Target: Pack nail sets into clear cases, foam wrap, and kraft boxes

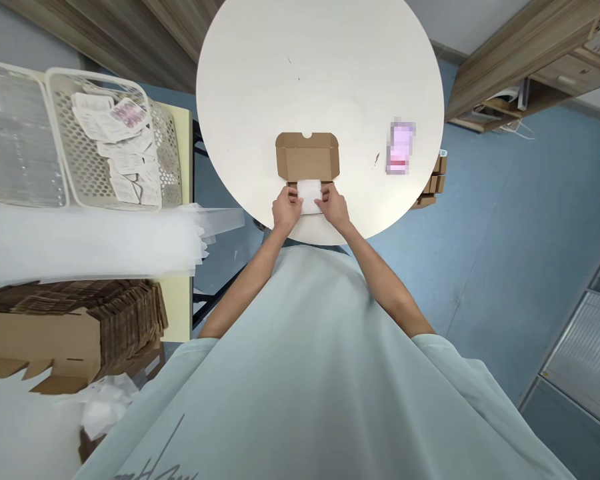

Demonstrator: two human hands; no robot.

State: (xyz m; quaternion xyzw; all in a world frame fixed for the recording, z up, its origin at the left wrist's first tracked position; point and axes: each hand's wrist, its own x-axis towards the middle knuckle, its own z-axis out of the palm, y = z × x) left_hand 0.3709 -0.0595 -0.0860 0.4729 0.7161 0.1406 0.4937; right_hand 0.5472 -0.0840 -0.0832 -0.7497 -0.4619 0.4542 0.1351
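A small brown cardboard box [307, 162] lies on the round white table near its front edge, its lid raised and folded away from me. Over the box's tray is a white, soft-looking packet [309, 195], perhaps foam-wrapped; its contents are hidden. My left hand [287, 209] pinches the packet's left side, the thumb on its edge. On the right side my right hand [334, 207] grips it the same way. Both hands also touch or hover at the box's sides; which, I cannot tell.
A blurred pink-purple object [401, 148] lies on the white table [320, 73] at right. To the left are a white basket [165, 150] of printed cards, a stack of white foam sheets [90, 243] and stacked flat cardboard boxes [125, 327]. More small boxes [433, 183] show beyond the table's right edge.
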